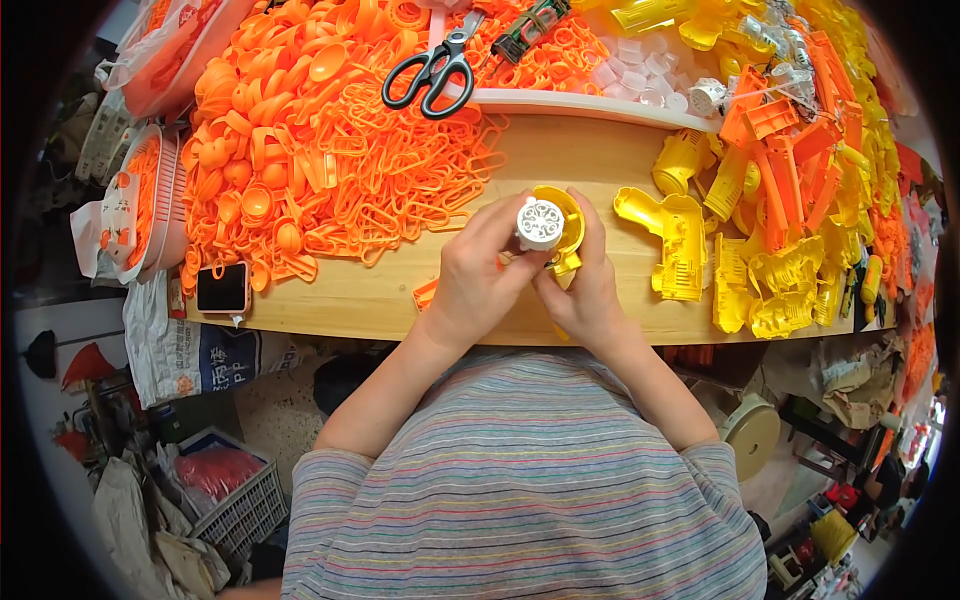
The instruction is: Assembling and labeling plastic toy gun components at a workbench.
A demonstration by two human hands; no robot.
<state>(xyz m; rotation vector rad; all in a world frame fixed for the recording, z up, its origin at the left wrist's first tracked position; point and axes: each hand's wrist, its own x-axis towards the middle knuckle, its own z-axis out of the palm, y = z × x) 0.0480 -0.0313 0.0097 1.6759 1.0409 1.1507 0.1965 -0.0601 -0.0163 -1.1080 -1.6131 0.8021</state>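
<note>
While our left hand [478, 268] grasps a white cylinder [540, 224] and our right hand [588, 290] a yellow shell [573, 218], we judge this an assembly step, next needing careful alignment.

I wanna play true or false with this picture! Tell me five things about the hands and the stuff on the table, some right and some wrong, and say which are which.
1. The left hand holds a round white part. True.
2. The right hand is holding the scissors. False: it holds a yellow part; the scissors lie beyond the hands.
3. A small device with a dark screen lies near the left end of the table. True.
4. Both hands wear thick gloves. False: both are bare.
5. The person's shirt is plain black. False: the shirt is grey with thin coloured stripes.
</note>
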